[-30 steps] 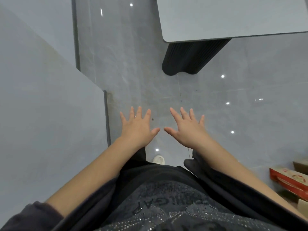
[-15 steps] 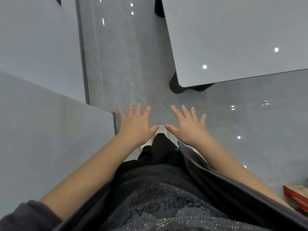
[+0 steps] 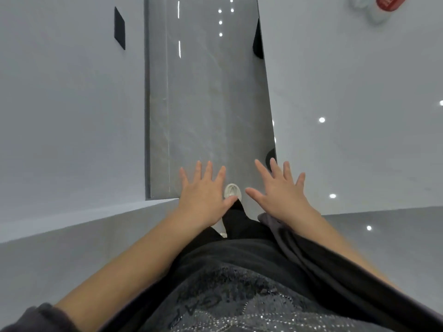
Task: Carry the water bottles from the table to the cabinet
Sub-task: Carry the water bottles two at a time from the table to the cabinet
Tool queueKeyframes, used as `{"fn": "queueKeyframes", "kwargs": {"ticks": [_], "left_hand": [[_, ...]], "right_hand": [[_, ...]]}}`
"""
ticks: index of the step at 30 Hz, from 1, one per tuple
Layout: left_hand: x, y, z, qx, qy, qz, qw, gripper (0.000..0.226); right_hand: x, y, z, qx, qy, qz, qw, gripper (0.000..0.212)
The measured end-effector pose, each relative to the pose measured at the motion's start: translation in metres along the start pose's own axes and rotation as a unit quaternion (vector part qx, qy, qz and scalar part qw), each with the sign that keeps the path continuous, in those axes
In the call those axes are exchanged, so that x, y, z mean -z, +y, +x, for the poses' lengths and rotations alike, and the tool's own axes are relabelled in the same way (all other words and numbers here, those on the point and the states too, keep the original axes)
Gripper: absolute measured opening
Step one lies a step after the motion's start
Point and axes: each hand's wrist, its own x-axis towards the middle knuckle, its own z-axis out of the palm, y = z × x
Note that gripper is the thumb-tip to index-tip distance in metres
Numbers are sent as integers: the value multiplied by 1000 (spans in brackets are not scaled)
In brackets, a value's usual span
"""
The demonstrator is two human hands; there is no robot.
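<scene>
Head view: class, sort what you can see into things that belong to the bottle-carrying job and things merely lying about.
Belongs to the job:
water bottles, far along the table
left hand and right hand, both empty, fingers spread

Just there:
white shoe
black panel on the left grey surface
glossy floor

Not much to read here. Nearest to us, the dark top (image 3: 230,305) carries a line of tone-on-tone block letters across the chest, upside down from this angle; the last three look like "GAP", and the letters before them are too blurred to make out. The sparkly studs below them spell nothing readable. Far right, at the very edge of the table (image 3: 359,92), a bottle (image 3: 389,2) shows a red label with a few white marks on it, too small and too cut off to read. No numbers or signs can be read.
</scene>
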Motion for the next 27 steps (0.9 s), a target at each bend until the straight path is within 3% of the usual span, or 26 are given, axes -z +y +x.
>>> {"fn": "queueKeyframes", "kwargs": {"ticks": [10,21,27], "left_hand": [[77,-33,86,-23,-37,8,999,77],[213,-113,235,-163,-47,108,980,78],[275,-121,287,-219,-60,150,962,77]], "right_hand": [[70,-26,88,-9,-13,10,1000,77],[159,-78,193,-182,11,141,973,77],[198,-91,224,-240,38,197,950,76]]}}
